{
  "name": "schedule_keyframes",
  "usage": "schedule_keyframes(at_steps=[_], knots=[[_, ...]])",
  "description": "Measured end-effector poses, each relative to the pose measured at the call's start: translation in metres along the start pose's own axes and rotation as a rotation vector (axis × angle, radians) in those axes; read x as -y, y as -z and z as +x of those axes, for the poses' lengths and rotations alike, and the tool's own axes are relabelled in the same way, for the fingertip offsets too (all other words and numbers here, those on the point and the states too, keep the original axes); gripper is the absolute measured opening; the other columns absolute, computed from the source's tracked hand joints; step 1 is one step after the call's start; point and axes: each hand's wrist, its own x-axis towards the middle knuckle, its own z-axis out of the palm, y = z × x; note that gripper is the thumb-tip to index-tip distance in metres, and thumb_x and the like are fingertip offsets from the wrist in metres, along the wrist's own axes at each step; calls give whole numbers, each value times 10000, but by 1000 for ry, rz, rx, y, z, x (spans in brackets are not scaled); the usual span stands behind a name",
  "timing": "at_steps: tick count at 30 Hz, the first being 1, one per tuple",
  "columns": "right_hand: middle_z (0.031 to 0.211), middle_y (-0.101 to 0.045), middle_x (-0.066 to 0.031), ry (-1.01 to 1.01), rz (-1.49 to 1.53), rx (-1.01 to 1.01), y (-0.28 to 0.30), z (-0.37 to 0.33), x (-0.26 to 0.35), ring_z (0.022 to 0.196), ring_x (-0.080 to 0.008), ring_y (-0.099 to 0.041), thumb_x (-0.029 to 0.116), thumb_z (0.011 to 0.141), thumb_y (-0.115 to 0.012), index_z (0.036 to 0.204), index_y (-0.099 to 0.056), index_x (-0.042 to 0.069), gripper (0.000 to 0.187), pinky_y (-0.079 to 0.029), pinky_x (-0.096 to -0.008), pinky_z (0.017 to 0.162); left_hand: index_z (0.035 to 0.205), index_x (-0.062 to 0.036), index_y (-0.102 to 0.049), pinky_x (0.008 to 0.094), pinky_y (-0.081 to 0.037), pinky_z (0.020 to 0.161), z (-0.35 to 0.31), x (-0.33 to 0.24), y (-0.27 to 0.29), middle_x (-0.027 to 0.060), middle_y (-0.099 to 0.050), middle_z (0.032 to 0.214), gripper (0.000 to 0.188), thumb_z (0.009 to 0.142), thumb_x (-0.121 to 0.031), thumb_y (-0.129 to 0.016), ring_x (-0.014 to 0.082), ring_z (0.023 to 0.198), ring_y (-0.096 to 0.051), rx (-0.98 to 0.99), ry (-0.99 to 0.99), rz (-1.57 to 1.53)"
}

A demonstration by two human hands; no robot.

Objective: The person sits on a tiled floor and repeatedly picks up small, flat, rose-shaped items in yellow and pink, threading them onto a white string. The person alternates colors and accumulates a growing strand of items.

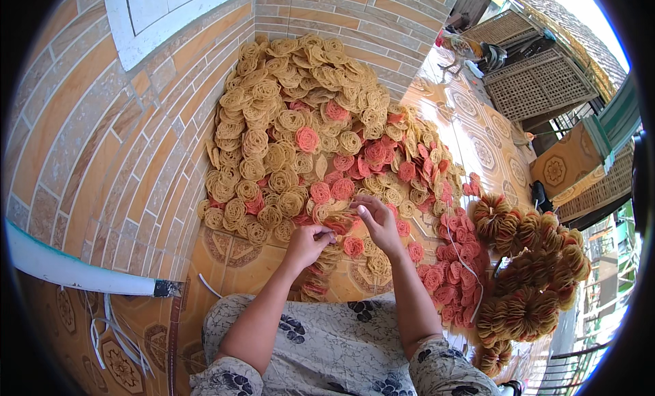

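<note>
Both hands are in front of my lap at the near edge of a pile of tan coiled discs point(256, 143), rosette-shaped like raw crackers. Pink coiled discs point(307, 139) are mixed in. My left hand point(309, 246) is closed in a pinch; what its fingertips hold is too small to tell. Below it runs a blurred row of tan and pink discs point(315, 276), stacked face to face. My right hand point(379, 224) has thumb and fingers bent toward each other at a blurred coiled disc point(344, 215) between the hands.
Bundles of strung discs point(529, 287) lie at the right, beside a heap of pink discs point(454, 259) crossed by a white strip. A brick-patterned wall point(136, 143) rises at the left, with a white pole point(89, 266) and loose white strips point(112, 334) nearby. A chicken point(464, 49) stands near woven racks point(539, 82).
</note>
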Motion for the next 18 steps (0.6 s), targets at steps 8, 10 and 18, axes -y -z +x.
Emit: schedule_keyframes(at_steps=[8, 10, 18], knots=[[1245, -570, -148, 220, -1136, -387, 23, 14, -54, 1111, -339, -549, 200, 864, -628, 1135, -636, 124, 282, -409, -409, 980, 970, 27, -690, 263, -497, 739, -1, 0, -2, 86, -725, 843, 207, 906, -161, -630, 125, 767, -671, -18, 6, -49], [1227, -584, -137, 154, -1145, -282, 30, 15, -65, 1102, -331, -557, 170, 868, -606, 1137, -630, 110, 276, -427, -403, 962, 976, 24, -690, 265, -498, 746, -1, -1, -2, 86, -726, 849, 206, 907, -160, -628, 123, 778, -672, -14, 8, -16], [921, -699, -88, -83, -448, -437, 55, 17, -53, 801, -160, -633, 62, 911, -566, 1099, -644, 3, 212, -481, -260, 709, 989, 28, -690, 261, -504, 766, -1, -5, 1, 83, -725, 855, 198, 901, -140, -630, 116, 808, -675, 69, 23, 27]])
